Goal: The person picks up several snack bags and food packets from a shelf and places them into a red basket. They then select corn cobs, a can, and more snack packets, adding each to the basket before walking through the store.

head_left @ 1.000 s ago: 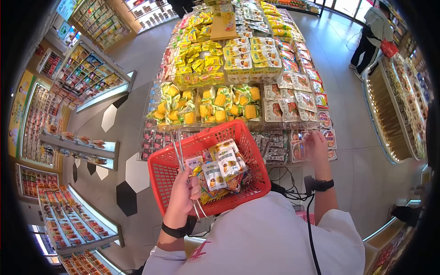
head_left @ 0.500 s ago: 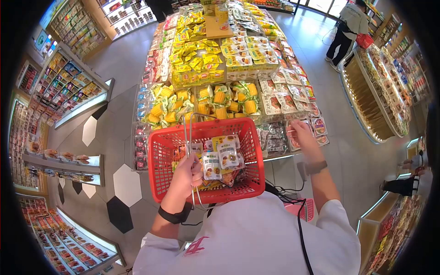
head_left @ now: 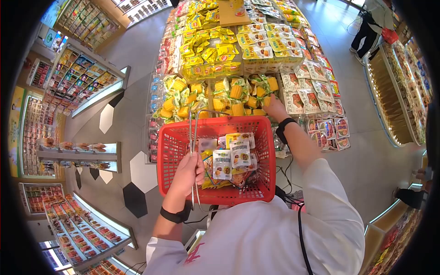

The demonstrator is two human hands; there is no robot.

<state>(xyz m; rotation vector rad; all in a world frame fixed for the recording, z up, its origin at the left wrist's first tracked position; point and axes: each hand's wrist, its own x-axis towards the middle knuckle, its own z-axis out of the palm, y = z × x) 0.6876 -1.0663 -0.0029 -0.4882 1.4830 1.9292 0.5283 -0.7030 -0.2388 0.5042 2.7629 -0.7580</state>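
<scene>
My left hand (head_left: 187, 173) is closed around the metal handles of a red shopping basket (head_left: 166, 176), held in front of my body. Inside the basket lie white snack pouches (head_left: 223, 163) and a yellow packet (head_left: 208, 170), among other packages partly covered. My right hand (head_left: 275, 110) reaches past the basket's far right corner into a display bin of packaged corn cobs (head_left: 237, 109). Its fingertips are at the corn on the right side of the bin. Whether they grip a pack is hard to see, since the fingers are partly hidden.
Behind the corn are yellow snack bags (head_left: 213, 50) and stacked yellow-and-white pouches (head_left: 254, 43). White-and-red packets (head_left: 305, 98) lie right of it. Shelves (head_left: 82, 78) line the left; a rounded display stand (head_left: 394, 101) is at right. A person (head_left: 371, 27) stands at the back right.
My right hand has moved left and forward, from above the packets at right to the corn. The view has shifted, with the basket still held in my left hand.
</scene>
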